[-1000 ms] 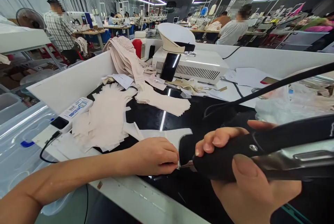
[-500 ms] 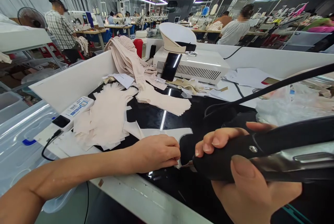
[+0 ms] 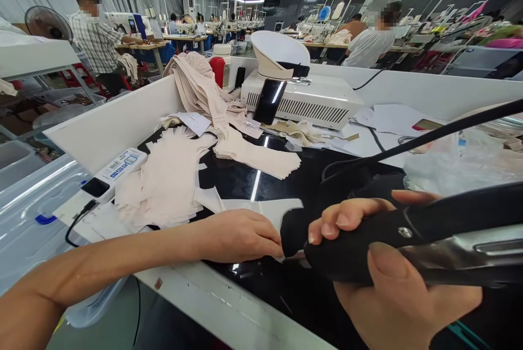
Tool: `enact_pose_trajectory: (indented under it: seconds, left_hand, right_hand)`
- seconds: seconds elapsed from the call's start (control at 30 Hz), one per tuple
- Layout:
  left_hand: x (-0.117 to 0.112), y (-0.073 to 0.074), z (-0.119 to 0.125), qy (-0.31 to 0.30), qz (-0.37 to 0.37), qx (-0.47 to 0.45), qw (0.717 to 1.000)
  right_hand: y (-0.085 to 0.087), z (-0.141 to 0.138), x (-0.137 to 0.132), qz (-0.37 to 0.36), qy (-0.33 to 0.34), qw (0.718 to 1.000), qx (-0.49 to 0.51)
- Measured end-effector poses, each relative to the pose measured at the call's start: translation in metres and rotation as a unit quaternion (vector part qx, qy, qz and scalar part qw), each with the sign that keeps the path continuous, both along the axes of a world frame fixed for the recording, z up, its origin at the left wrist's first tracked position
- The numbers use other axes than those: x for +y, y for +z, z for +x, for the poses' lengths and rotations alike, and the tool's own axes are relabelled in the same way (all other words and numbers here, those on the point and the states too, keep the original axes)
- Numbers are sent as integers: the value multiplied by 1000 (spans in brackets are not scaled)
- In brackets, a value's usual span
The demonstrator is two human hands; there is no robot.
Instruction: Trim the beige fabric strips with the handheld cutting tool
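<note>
My left hand [image 3: 245,237] is closed, fingers pressed together at the near corner of a pale fabric piece [image 3: 269,208] on the black glossy work surface [image 3: 237,176]. The corner lies partly hidden under my fingers. My right hand [image 3: 392,274] wraps round a thick black tool [image 3: 359,246] with a rounded end, a screw and a metal strip along its side. A narrow tip at its left end reaches close to my left fingertips; whether it touches the fabric I cannot tell. A fanned pile of pale fabric pieces [image 3: 167,181] lies left of my left hand.
Behind lie long beige fabric strips [image 3: 257,154], a phone [image 3: 269,100] leaning on a white vented box [image 3: 310,102], and a cap-like visor [image 3: 280,56]. A black cable [image 3: 429,135] crosses at right by clear plastic bags [image 3: 461,165]. At left sits a white power bank [image 3: 118,170].
My left hand looks flatter, its fingers still at the fabric corner. The right hand and black tool appear slightly further right. The fabric piece looks nearly unmoved.
</note>
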State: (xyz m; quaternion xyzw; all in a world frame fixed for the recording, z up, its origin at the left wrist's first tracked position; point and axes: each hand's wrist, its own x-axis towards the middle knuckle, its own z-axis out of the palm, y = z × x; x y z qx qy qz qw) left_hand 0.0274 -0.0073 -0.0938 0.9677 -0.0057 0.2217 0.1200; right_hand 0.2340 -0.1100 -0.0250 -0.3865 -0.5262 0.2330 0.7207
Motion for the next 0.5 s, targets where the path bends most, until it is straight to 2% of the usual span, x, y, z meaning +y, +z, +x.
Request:
enact_pose_trajectory:
  seconds: [0.17, 0.4, 0.5]
  left_hand:
    - [2, 2, -5, -7, 13, 33, 999]
    - [2, -2, -5, -13, 43, 8, 999]
    - [2, -3, -5, -11, 46, -4, 999]
  right_hand:
    - [-4, -3, -1, 3, 6, 999, 52]
    - [2, 4, -3, -22, -2, 1000, -10]
    - [2, 2, -2, -8, -13, 1000, 17]
